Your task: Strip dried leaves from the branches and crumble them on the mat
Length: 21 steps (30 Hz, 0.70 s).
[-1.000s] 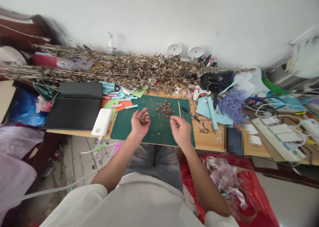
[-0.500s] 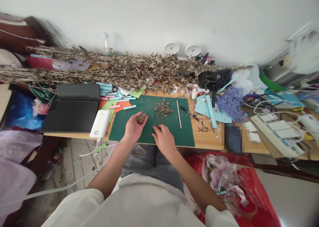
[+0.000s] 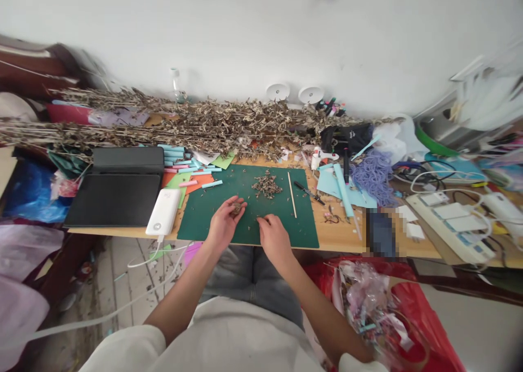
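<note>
My left hand [image 3: 223, 224] is over the green cutting mat [image 3: 204, 225], palm up, its fingers curled round a small clump of dried leaves [image 3: 236, 208]. To its right, my right hand [image 3: 274, 236] is low over the mat with thumb and fingertips pinched together. A tiny dark bit shows at those fingertips, too small to name. Beyond both hands lies a loose pile of dried leaves [image 3: 267, 185]. A thin pale stick [image 3: 292, 195] and a black pen [image 3: 309, 193] rest to the right of the pile.
Long dried plant stalks [image 3: 229, 124] stretch along the back of the table. A black tablet case [image 3: 114, 197] and a white power bank [image 3: 164, 211] lie left. A glue gun [image 3: 322, 157], purple yarn [image 3: 373, 178] and a power strip [image 3: 449, 227] are right. A red bag [image 3: 429, 317] sits below.
My right hand's fingers, spread before, have come together in a pinch. My left hand's fingers have curled further over the leaf clump. The view has tilted slightly upward.
</note>
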### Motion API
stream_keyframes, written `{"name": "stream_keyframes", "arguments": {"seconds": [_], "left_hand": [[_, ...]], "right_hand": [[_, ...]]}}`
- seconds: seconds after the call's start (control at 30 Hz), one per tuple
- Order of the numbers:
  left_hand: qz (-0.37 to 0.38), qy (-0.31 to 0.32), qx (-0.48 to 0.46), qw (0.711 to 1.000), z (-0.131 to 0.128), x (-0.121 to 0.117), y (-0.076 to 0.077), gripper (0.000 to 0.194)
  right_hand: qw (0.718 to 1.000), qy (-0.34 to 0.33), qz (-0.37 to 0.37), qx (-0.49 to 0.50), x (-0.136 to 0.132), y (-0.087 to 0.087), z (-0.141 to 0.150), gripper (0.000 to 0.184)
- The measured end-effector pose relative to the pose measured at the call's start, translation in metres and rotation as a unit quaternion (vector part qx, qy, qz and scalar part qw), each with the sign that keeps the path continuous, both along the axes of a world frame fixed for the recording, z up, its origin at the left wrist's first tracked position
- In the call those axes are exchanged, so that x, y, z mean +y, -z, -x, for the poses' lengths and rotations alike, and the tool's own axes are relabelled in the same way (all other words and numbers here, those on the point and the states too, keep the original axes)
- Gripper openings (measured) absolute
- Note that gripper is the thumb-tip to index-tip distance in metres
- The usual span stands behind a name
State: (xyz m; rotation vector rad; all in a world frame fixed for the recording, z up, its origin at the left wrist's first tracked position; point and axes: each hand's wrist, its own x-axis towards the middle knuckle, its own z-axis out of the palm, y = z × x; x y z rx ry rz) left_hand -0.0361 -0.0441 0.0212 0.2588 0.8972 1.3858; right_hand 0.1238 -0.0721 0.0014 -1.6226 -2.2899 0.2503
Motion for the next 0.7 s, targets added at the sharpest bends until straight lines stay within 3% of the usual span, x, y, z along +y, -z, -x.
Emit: {"name": "stream_keyframes", "arguments": {"seconds": [0.23, 0.4, 0.5, 0.6, 0.7], "left_hand": [[-0.063, 0.066, 0.040, 0.995, -0.014, -0.001, -0.006, 0.035], [-0.075, 0.090, 0.070, 0.991, -0.021, 0.000, -0.004, 0.033], [-0.085, 0.090, 0.114, 0.986, -0.020, 0.002, -0.002, 0.031], [-0.096, 0.080, 0.140, 0.982, -0.017, 0.002, -0.004, 0.032], [-0.075, 0.070, 0.134, 0.986, -0.014, 0.000, -0.007, 0.032]], "right_hand": [[0.997, 0.041, -0.026, 0.056, 0.020, 0.007, -0.015, 0.032], [0.982, 0.081, -0.057, 0.159, 0.031, -0.001, -0.027, 0.027], [0.983, 0.086, -0.067, 0.146, 0.044, -0.008, -0.031, 0.030], [0.992, 0.075, -0.075, 0.072, 0.066, -0.013, -0.033, 0.054], [0.997, -0.003, -0.078, 0.010, 0.094, -0.015, -0.031, 0.079]]}}
